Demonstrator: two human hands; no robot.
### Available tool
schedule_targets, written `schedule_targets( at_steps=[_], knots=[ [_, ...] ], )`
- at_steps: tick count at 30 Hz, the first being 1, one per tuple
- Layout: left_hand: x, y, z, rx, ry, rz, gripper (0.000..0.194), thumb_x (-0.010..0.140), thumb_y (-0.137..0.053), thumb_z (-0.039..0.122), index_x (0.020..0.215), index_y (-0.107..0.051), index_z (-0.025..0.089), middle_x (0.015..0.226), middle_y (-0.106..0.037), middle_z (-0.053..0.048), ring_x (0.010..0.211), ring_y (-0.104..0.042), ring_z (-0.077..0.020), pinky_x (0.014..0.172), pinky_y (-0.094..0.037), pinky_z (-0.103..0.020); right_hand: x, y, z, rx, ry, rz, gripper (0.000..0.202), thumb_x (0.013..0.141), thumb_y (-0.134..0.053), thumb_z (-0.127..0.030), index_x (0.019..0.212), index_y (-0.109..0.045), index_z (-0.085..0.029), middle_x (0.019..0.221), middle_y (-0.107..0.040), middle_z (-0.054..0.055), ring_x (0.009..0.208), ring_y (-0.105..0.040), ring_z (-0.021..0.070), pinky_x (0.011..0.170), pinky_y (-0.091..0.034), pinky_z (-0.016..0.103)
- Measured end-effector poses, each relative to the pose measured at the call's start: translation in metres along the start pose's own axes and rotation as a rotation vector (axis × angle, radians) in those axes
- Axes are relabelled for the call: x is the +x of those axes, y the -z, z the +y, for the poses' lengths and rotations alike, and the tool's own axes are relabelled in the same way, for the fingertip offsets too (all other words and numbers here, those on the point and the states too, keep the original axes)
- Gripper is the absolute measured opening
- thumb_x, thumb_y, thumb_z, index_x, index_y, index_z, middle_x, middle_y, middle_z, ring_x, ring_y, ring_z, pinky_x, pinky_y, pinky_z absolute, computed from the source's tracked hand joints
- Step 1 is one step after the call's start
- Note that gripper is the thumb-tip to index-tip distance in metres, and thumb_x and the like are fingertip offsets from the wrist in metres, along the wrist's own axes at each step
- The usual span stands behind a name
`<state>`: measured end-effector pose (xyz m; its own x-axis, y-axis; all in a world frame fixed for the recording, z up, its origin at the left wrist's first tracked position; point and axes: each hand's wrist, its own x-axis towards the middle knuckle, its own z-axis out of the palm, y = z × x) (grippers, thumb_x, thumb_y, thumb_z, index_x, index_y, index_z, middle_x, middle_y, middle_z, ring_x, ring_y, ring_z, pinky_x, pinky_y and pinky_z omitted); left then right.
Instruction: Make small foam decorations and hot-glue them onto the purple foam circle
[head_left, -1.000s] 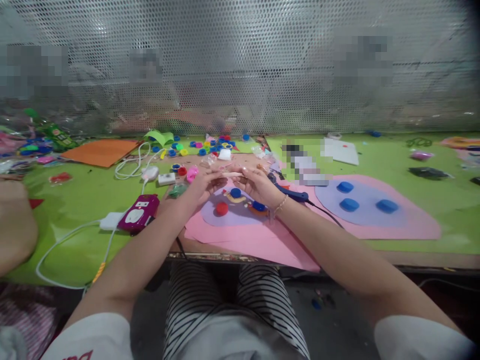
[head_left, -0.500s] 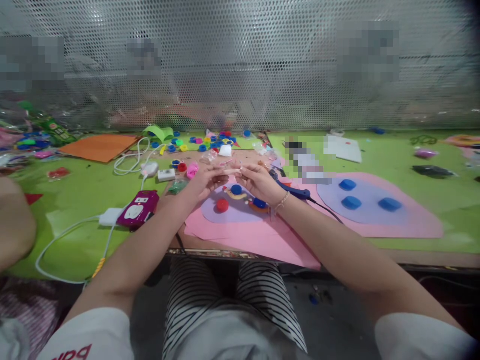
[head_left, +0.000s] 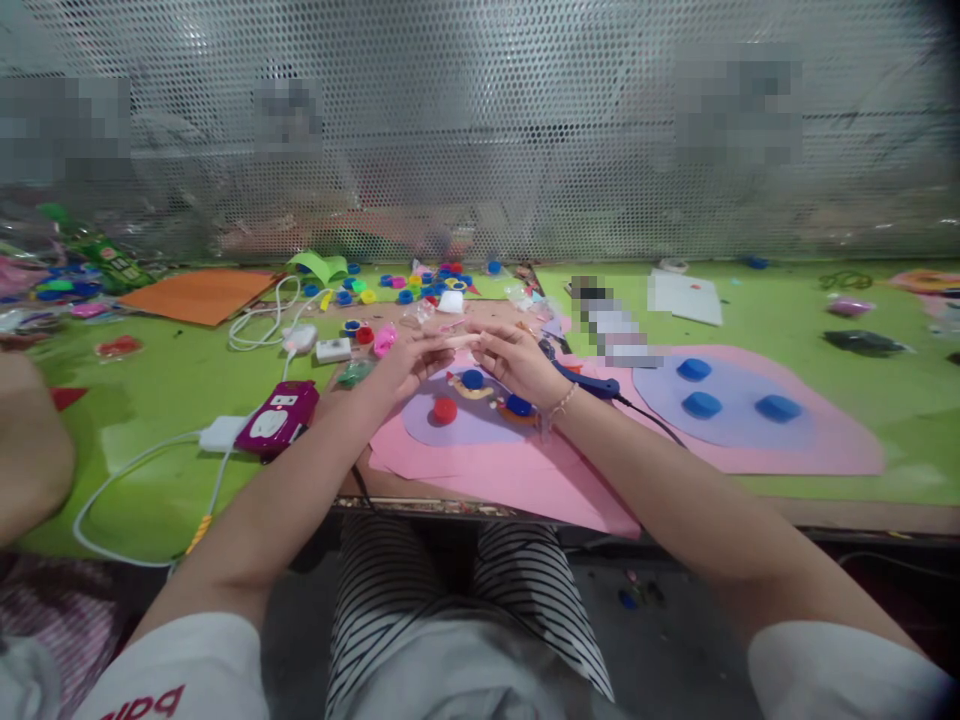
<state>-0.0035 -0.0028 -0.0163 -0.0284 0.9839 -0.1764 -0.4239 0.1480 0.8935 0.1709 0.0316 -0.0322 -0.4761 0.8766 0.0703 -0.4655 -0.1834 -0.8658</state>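
Note:
Between my fingertips, a thin pale roll [head_left: 462, 341] spans from one hand to the other; its material is not clear. My left hand [head_left: 411, 366] pinches its left end, and my right hand [head_left: 523, 362] is closed on the right end. Below them lies a rounded purple paper [head_left: 427, 428] on pink paper [head_left: 517, 488]. On the purple paper sit a red cap [head_left: 445, 410], a blue cap [head_left: 472, 379] with a curved cream piece under it, and another blue cap [head_left: 519, 405] by an orange piece. My right wrist partly covers the paper.
A dark blue corded tool [head_left: 596, 385] lies beside my right wrist. At right, several blue caps [head_left: 702, 405] rest on another purple-and-pink sheet. A magenta power adapter [head_left: 277, 420] with white cables is at left. Loose coloured caps [head_left: 406, 296] lie behind, before a perforated metal panel [head_left: 480, 150].
Both hands stay in nearly the same place. The fingers of my right hand have shifted slightly, and a little more of the pale roll shows between the hands.

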Motion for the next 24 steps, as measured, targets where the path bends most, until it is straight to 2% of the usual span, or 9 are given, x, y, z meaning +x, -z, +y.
schedule_targets(
  at_steps=[5, 12, 18, 20, 24],
  knots=[
    [0.0005, 0.0014, -0.0012, 0.022, -0.008, -0.038, 0.011, 0.074, -0.062, 0.002, 0.073, -0.061, 0.013, 0.065, -0.064, -0.002, 0.061, -0.063, -0.009, 0.071, -0.053, -0.023, 0.0041, 0.0025, 0.0045, -0.046, 0.008, 0.02, 0.015, 0.071, -0.074, -0.016, 0.085, -0.07, -0.018, 0.078, -0.069, -0.002, 0.068, -0.064, 0.0038, 0.069, -0.054, 0.014],
    [0.0001, 0.0024, -0.0032, 0.059, -0.013, -0.051, 0.015, 0.073, -0.064, 0.0, 0.077, -0.061, 0.014, 0.063, -0.062, 0.001, 0.059, -0.062, -0.0075, 0.066, -0.053, -0.021, 0.0072, 0.0017, 0.0067, -0.042, 0.069, 0.054, 0.019, 0.059, -0.083, -0.022, 0.065, -0.065, -0.017, 0.06, -0.061, -0.006, 0.058, -0.06, 0.0032, 0.06, -0.051, 0.012],
    [0.0025, 0.0044, -0.0047, 0.036, -0.029, -0.046, 0.014, 0.074, -0.063, 0.0, 0.073, -0.061, 0.014, 0.065, -0.064, 0.0, 0.058, -0.062, -0.008, 0.069, -0.053, -0.023, 0.0042, 0.0015, 0.0036, -0.028, 0.042, 0.005, 0.023, 0.071, -0.075, -0.024, 0.093, -0.069, -0.022, 0.083, -0.069, -0.003, 0.064, -0.061, 0.0033, 0.064, -0.053, 0.014],
    [0.0041, 0.0056, -0.0052, 0.028, -0.031, -0.048, 0.013, 0.074, -0.063, 0.0, 0.074, -0.061, 0.014, 0.065, -0.064, -0.001, 0.059, -0.063, -0.0087, 0.069, -0.053, -0.023, 0.0042, 0.0019, 0.0035, -0.028, 0.023, -0.004, 0.015, 0.077, -0.07, -0.031, 0.089, -0.069, -0.021, 0.077, -0.067, -0.002, 0.064, -0.061, 0.0046, 0.065, -0.053, 0.015],
    [0.0046, 0.0055, -0.0049, 0.036, -0.039, -0.059, 0.012, 0.073, -0.063, 0.001, 0.075, -0.063, 0.013, 0.066, -0.064, -0.001, 0.06, -0.063, -0.0084, 0.071, -0.053, -0.023, 0.0067, 0.0026, 0.0073, -0.077, 0.001, -0.024, 0.022, 0.083, -0.061, -0.042, 0.081, -0.065, -0.02, 0.069, -0.062, -0.002, 0.062, -0.06, 0.0069, 0.064, -0.052, 0.018]
  ],
)
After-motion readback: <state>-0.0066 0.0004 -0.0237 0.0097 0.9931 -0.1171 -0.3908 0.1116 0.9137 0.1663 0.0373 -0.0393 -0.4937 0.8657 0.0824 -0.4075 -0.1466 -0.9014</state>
